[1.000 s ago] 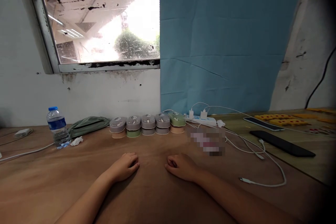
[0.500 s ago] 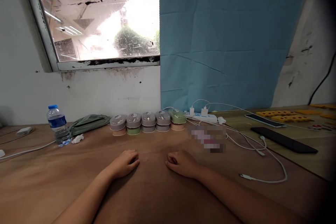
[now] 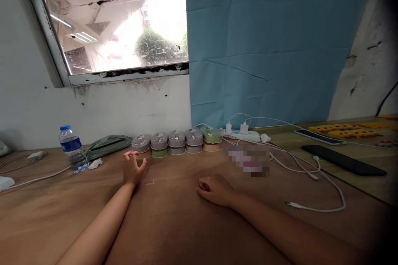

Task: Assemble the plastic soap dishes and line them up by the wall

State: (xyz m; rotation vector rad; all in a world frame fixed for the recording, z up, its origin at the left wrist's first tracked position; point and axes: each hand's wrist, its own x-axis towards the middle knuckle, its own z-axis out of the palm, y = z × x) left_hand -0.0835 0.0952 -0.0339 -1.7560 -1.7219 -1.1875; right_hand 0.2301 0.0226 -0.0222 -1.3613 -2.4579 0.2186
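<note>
A row of several small oval lidded boxes stands along the wall, most with grey lids. The leftmost box [image 3: 141,142] has a grey lid over an orange-tan base. Beside it is a box with a green base [image 3: 159,153], and at the right end one with a green lid [image 3: 212,134]. My left hand [image 3: 133,169] is raised in front of the leftmost box, fingers apart and bent, holding nothing; it overlaps the base in view, and I cannot tell if it touches. My right hand [image 3: 216,189] rests on the wooden table [image 3: 174,219], fingers curled into a loose fist.
At left are a water bottle [image 3: 73,149], a green pouch [image 3: 108,146] and crumpled tissue [image 3: 95,164]. On the right lie a power strip [image 3: 239,134], white cables [image 3: 323,210], a black phone [image 3: 343,160], another phone [image 3: 320,136] and yellow parts [image 3: 351,132]. A blurred patch hides something.
My left hand has lifted off the table, moved forward and left toward the leftmost box, and opened its fingers. My right hand stays put. The view has shifted slightly.
</note>
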